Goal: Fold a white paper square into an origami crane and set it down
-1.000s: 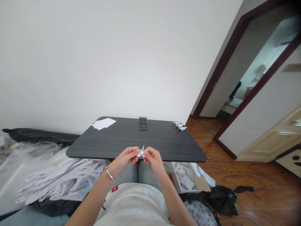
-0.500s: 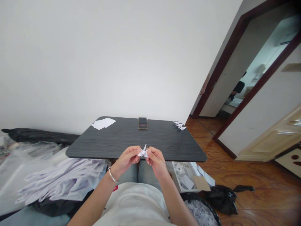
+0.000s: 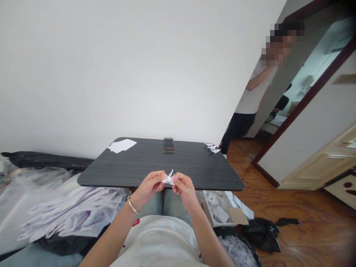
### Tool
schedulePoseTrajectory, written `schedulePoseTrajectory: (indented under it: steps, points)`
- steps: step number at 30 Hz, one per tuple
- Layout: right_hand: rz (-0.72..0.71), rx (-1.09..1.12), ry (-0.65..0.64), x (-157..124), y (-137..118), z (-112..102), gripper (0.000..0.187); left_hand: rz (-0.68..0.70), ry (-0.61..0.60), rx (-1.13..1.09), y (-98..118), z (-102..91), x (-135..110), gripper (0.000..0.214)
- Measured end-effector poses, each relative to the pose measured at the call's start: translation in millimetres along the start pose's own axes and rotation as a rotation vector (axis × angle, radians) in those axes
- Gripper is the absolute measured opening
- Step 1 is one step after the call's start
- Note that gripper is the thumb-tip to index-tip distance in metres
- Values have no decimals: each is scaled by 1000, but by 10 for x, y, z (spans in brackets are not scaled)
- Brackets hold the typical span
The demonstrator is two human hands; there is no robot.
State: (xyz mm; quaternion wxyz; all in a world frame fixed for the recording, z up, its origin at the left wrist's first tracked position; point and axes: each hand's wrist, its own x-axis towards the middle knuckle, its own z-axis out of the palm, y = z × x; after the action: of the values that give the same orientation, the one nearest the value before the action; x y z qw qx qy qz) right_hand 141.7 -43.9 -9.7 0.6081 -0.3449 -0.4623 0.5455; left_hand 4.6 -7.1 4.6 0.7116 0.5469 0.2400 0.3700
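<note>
Between my hands, just over the near edge of the dark table [image 3: 133,163], is a small white origami crane [image 3: 169,179] with one thin point sticking up. My left hand [image 3: 152,184] pinches its left side between thumb and fingers. On the other side, my right hand [image 3: 183,187] pinches it the same way. Several folded paper cranes [image 3: 213,148] stand in a row at the table's far right corner. White paper sheets [image 3: 122,145] lie at the far left corner.
A phone [image 3: 169,145] rests at the table's back edge by the wall. Left of me lies a heap of white cloth or paper [image 3: 75,211]. To my right are a box of papers [image 3: 219,211] and a black-lined bin [image 3: 239,248]. A person [image 3: 250,92] stands by the doorway.
A person has come into view at the doorway on the right. My hands stay almost in place, and the crane has tilted slightly between them.
</note>
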Motion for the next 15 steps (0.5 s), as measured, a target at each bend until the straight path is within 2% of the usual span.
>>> schedulePoseTrajectory:
  steps: [7,15]
  points:
    - [20,-106,-55,-4,-12,-6,34,-8,11,122,-12,-41,-5,36]
    - [47,-113,-93,-27,-73,23,31,-11,-70,125,-14,-36,-30,32]
